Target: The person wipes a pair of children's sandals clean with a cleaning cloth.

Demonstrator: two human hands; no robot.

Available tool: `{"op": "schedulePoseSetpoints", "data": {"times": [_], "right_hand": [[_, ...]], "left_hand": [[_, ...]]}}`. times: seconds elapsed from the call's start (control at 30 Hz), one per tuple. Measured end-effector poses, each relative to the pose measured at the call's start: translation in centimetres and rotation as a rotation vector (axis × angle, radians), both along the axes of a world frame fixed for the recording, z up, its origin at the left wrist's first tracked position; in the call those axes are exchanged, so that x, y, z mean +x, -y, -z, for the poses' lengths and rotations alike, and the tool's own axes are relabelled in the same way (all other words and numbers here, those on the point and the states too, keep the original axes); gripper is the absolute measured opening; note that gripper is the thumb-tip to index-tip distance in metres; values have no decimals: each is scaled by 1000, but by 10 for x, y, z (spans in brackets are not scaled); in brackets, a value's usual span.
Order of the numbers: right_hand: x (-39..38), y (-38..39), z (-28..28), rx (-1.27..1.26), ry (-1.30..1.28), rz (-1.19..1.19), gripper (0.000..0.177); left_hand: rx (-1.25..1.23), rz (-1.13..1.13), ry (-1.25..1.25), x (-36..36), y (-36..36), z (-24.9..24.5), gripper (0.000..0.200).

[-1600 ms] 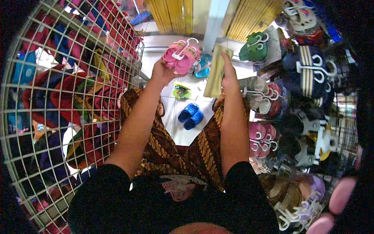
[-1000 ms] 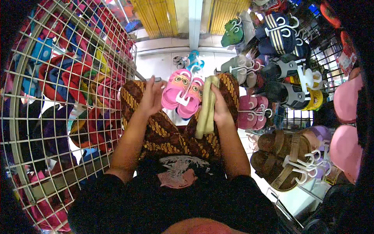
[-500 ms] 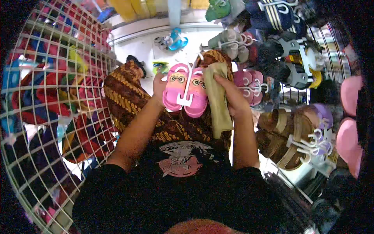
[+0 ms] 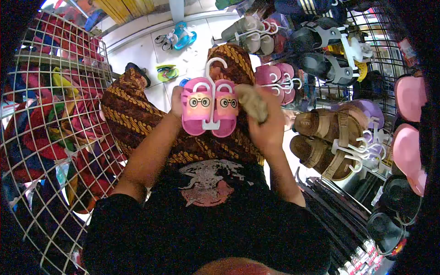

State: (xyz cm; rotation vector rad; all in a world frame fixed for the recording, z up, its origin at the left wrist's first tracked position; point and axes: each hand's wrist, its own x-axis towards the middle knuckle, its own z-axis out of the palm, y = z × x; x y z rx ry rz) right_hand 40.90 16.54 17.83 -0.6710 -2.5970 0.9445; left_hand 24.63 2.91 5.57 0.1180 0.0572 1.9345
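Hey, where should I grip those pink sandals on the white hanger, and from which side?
I'd grip the pink sandals by their left outer edge, from the left, where the left hand is. The white hanger joins both, so one hold should steady the pair and leave the printed straps, facing the camera, uncovered. The right hand crowds the right edge with a bunched cloth.

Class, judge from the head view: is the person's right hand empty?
No, the right hand holds a pale cloth beside the pink sandals.

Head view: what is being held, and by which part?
The left hand holds the pink sandals by their left edge; the right hand holds the cloth, exact place unclear.
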Motion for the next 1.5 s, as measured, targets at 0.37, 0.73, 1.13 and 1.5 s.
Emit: {"op": "schedulePoseSetpoints", "data": {"times": [0.37, 0.73, 1.13, 1.5], "right_hand": [[19, -15, 17, -70, 160, -171, 71], [28, -9, 12, -11, 126, -184, 73], [16, 2, -4, -32, 25, -277, 63], [8, 8, -8, -311, 351, 11, 57]], "left_hand": [[-84, -16, -63, 5, 4, -17, 113], [-196, 20, 18, 0, 10, -2, 87], [-106, -111, -21, 12, 9, -4, 96], [-42, -43, -94, 5, 22, -5, 97]]}}
